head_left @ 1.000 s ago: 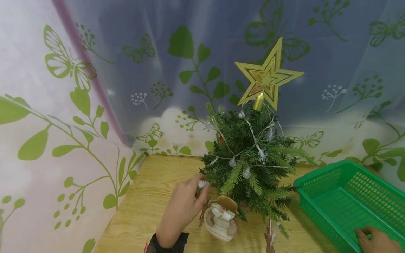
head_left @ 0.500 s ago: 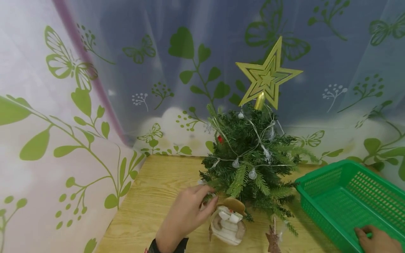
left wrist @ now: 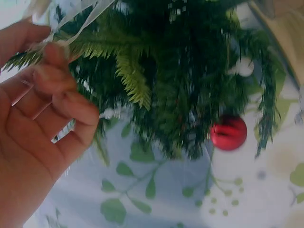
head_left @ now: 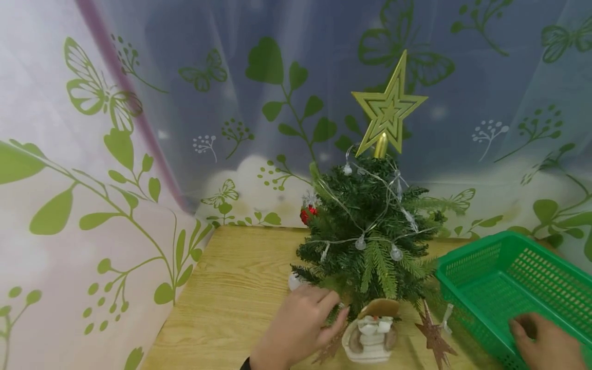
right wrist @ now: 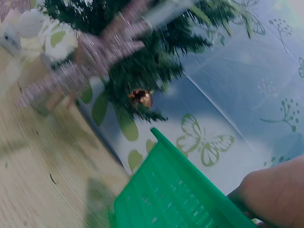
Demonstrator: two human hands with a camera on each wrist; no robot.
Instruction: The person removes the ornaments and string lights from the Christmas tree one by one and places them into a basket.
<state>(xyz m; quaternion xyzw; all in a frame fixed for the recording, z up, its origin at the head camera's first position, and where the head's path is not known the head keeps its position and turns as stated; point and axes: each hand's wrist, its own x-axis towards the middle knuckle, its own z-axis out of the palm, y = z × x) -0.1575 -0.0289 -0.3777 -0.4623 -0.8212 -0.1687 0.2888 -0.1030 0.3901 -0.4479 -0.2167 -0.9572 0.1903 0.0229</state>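
Observation:
A small Christmas tree (head_left: 361, 205) stands on the wooden table, topped by a gold star (head_left: 389, 110). At its lower left, my left hand (head_left: 298, 326) pinches a light green branch tip; in the left wrist view a translucent strand runs by the fingertips. Beside that hand hangs a cream figure ornament (head_left: 372, 334) with a brown hat. A pinkish glitter star (head_left: 433, 334) hangs at the lower front. A shiny red ball (left wrist: 229, 132) shows in the left wrist view. My right hand (head_left: 548, 341), loosely curled, is over the green basket (head_left: 462, 295); no held object shows.
A string of clear bulbs (head_left: 361, 242) winds round the tree. The basket stands close to the tree's right side. A printed cloth (head_left: 259, 128) hangs behind the table (head_left: 231, 288). A copper-coloured ball (right wrist: 141, 98) hangs low in the right wrist view.
The tree has turned, its front swinging right with the ornaments; a red ornament has come into view at left. My left hand has moved right and down. The right hand has shifted slightly left.

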